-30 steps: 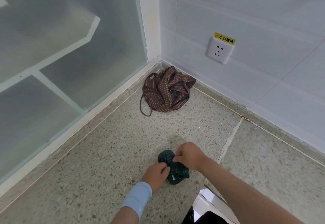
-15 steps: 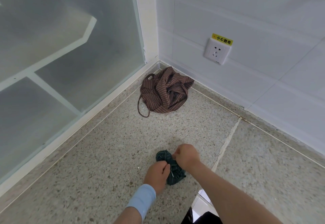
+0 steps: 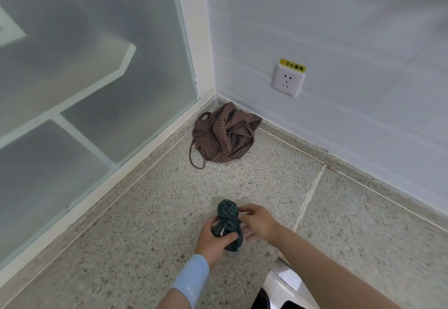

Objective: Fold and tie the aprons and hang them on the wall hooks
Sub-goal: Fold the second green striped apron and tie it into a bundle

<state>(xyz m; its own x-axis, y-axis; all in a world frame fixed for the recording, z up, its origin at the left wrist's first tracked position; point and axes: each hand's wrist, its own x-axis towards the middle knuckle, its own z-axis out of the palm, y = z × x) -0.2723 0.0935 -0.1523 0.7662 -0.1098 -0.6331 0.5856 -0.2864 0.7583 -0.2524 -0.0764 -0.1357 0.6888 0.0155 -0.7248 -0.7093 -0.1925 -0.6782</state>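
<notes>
In the head view the dark green striped apron bundle [image 3: 228, 216] lies on the speckled stone floor [image 3: 135, 223]. The left hand [image 3: 212, 239] curls its grip round it. The right hand [image 3: 260, 222], pinching the knot a moment ago, now has its grip spread beside it. So the knot seems finished; the crumpled brown striped apron [image 3: 225, 136] waits in the corner.

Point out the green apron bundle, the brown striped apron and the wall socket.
green apron bundle [image 3: 227, 210], head view, its rounded top end
brown striped apron [image 3: 224, 136], head view, middle of the heap
wall socket [image 3: 287, 82], head view, centre of faceplate
</notes>
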